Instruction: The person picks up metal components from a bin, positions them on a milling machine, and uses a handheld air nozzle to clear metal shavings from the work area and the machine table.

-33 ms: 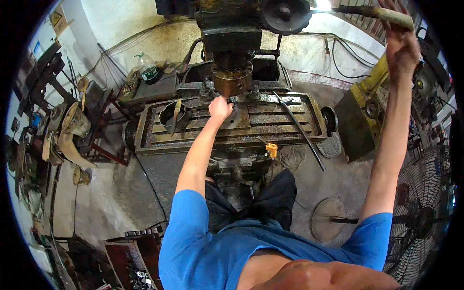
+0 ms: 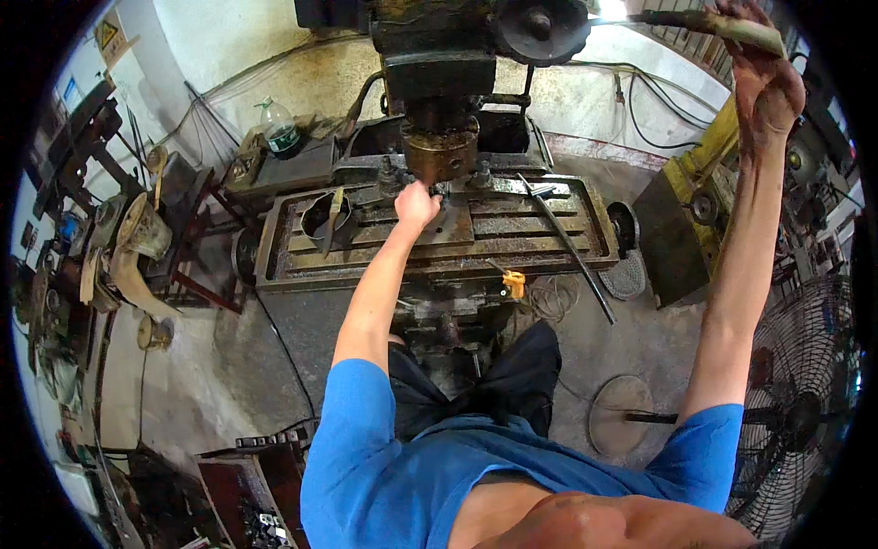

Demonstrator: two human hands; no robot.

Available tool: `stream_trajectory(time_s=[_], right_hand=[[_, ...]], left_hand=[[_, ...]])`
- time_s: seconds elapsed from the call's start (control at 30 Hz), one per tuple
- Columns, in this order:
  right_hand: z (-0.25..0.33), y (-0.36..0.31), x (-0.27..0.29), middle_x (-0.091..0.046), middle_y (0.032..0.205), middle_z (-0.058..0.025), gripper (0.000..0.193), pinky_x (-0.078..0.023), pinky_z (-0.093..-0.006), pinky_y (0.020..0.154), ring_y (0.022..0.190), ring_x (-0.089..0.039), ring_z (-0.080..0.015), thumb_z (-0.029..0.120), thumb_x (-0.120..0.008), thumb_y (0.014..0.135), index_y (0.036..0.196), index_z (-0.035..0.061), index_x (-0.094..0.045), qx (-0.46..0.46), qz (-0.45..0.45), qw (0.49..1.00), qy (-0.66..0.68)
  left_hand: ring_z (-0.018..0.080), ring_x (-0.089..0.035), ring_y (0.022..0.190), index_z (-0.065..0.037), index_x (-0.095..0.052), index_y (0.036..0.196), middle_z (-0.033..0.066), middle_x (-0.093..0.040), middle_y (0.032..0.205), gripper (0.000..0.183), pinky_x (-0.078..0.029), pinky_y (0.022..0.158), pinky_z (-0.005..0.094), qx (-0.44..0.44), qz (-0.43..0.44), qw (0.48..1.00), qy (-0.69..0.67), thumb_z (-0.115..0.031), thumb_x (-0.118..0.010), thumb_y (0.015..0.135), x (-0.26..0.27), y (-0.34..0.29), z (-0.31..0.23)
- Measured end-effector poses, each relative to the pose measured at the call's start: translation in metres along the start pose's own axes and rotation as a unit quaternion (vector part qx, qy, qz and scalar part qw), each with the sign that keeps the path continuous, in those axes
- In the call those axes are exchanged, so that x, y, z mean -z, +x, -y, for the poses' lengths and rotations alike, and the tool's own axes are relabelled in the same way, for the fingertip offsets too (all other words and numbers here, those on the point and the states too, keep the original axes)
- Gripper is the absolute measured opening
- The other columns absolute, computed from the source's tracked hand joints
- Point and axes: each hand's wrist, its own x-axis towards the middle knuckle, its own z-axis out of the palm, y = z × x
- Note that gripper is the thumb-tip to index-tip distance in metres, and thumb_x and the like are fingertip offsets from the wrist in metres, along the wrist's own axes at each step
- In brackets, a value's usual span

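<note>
My left hand [image 2: 418, 207] is closed just below the brass-coloured round head [image 2: 442, 154] of a milling machine's spindle. Whatever its fingers hold is hidden behind the hand. Under it lies the machine's slotted metal table [image 2: 384, 262], strewn with chips. High at the right, my right hand [image 2: 761, 78] is wrapped round the pale grip of a long lever [image 2: 704, 22], which runs toward the dark machine head [image 2: 437, 78]. A dark round can [image 2: 315, 224] with a brush [image 2: 333, 220] across it stands on the table, left of my left hand.
A long metal bar with a crosspiece [image 2: 576, 252] lies over the table's right side and juts past its front edge. An orange tool [image 2: 513, 284] sits at the front edge. A yellow-green machine [image 2: 686, 210] and a caged fan [image 2: 800, 412] stand right; a plastic bottle [image 2: 279, 128] stands back left.
My right hand has turned on the lever's grip, its wrist shifting slightly to the right. My left hand stays in the same place.
</note>
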Motion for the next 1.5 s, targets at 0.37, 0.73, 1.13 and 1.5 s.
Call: stream_trajectory(time_s=[0.37, 0.73, 1.13, 1.5], right_hand=[[-0.026, -0.164, -0.028, -0.055, 0.098, -0.0268, 0.028, -0.029, -0.0576, 0.095, 0.106, -0.046, -0.0471, 0.024, -0.057, 0.067, 0.079, 0.0018, -0.046, 0.104, -0.082, 0.989, -0.073], [-0.011, -0.153, -0.031, -0.056, 0.092, -0.0203, 0.03, -0.028, -0.0522, 0.096, 0.103, -0.05, -0.0398, 0.026, -0.059, 0.067, 0.072, -0.0001, -0.044, 0.048, -0.069, 0.98, -0.178], [-0.017, -0.166, -0.03, -0.054, 0.088, -0.016, 0.021, -0.028, -0.0528, 0.095, 0.102, -0.049, -0.0378, 0.018, -0.054, 0.063, 0.067, 0.0007, -0.042, 0.051, -0.08, 0.982, -0.162], [-0.024, -0.179, -0.042, -0.055, 0.093, -0.0178, 0.029, -0.025, -0.0536, 0.098, 0.107, -0.047, -0.0383, 0.026, -0.061, 0.067, 0.069, 0.002, -0.045, 0.046, -0.122, 0.984, -0.125]], left_hand=[[0.0336, -0.061, 0.073, 0.002, -0.063, 0.067, 0.0189, -0.062, 0.073, 0.033, -0.049, 0.066, 0.0412, 0.036, 0.022, 0.998, -0.052, -0.03, -0.072, 0.063, 0.001, -0.001, 0.006], [0.0342, -0.061, 0.073, 0.002, -0.063, 0.069, 0.0191, -0.062, 0.074, 0.031, -0.049, 0.064, 0.0414, 0.01, -0.03, 0.997, -0.065, -0.027, -0.072, 0.063, -0.004, -0.003, 0.007], [0.0331, -0.061, 0.076, 0.001, -0.064, 0.074, 0.0172, -0.063, 0.079, 0.033, -0.049, 0.067, 0.0408, 0.039, 0.01, 0.998, -0.041, -0.03, -0.072, 0.063, -0.003, -0.002, 0.003], [0.0329, -0.06, 0.08, -0.009, -0.059, 0.102, 0.0162, -0.062, 0.086, 0.037, -0.048, 0.071, 0.042, -0.046, -0.024, 0.998, -0.037, -0.03, -0.065, 0.071, 0.028, -0.017, 0.024]])
